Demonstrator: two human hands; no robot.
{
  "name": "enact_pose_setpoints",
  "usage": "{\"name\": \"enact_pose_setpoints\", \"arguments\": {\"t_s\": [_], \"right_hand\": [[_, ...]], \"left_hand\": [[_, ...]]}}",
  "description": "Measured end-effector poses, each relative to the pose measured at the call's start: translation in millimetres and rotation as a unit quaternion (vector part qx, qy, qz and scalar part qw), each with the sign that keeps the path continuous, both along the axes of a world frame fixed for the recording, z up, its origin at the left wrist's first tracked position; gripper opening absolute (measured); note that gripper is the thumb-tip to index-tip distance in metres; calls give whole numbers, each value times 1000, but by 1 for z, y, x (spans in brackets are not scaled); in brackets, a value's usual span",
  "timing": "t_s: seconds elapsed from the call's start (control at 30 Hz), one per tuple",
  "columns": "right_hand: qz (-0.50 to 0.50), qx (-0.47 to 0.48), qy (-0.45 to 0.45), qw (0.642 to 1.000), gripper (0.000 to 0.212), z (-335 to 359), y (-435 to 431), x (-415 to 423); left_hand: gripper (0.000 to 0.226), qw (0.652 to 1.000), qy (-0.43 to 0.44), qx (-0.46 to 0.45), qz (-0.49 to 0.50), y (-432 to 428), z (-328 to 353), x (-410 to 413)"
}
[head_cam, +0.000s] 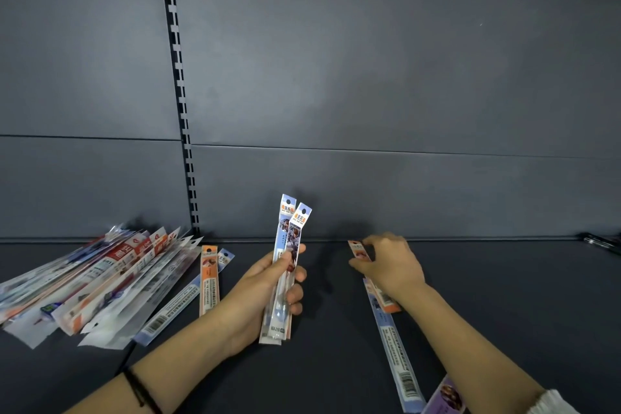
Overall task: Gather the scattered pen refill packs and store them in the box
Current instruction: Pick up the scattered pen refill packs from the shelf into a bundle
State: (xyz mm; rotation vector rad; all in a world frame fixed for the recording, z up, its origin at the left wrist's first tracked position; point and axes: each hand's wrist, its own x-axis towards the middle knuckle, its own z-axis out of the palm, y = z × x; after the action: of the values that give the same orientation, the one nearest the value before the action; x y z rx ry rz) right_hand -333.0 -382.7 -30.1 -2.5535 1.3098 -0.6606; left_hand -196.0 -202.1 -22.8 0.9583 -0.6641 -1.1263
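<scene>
The left hand point(268, 282) is gripping long narrow plastic refill packs point(291, 235) upright above the dark grey metal shelf point(504, 296); the right hand point(389, 265) is pinching, fingers point(376, 240) curled, an orange-topped flat pack point(357, 249) lying there.

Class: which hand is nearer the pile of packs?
Left. The left hand, holding packs, is right of the pile; the right hand is farther right, on an orange pack.
</scene>
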Motion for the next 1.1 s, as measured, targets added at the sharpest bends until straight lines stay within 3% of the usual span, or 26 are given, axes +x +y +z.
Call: {"name": "enact_pose_setpoints", "arguments": {"t_s": [0.37, 0.57, 0.7, 0.83, 0.97, 1.1], "right_hand": [[-35, 84, -43, 995, 13, 5, 11, 11], [-33, 88, -182, 979, 11, 0, 13, 12], [-7, 35, -338, 940, 7, 11, 20, 15], [74, 156, -462, 870, 5, 28, 40, 25], [156, 247, -451, 844, 9, 29, 54, 29], [170, 161, -424, 875, 22, 20, 54, 30]], "left_hand": [[30, 1000, -23, 16, 0, -4, -2, 2], [24, 996, -59, 43, 52, -10, -2, -2], [23, 997, -29, 44, 58, -22, 1, -5], [20, 997, -44, 30, 59, -40, 3, -12], [24, 999, -33, 16, 28, -48, 6, -23], [28, 999, -39, 12, 8, -44, 5, -26]]}}
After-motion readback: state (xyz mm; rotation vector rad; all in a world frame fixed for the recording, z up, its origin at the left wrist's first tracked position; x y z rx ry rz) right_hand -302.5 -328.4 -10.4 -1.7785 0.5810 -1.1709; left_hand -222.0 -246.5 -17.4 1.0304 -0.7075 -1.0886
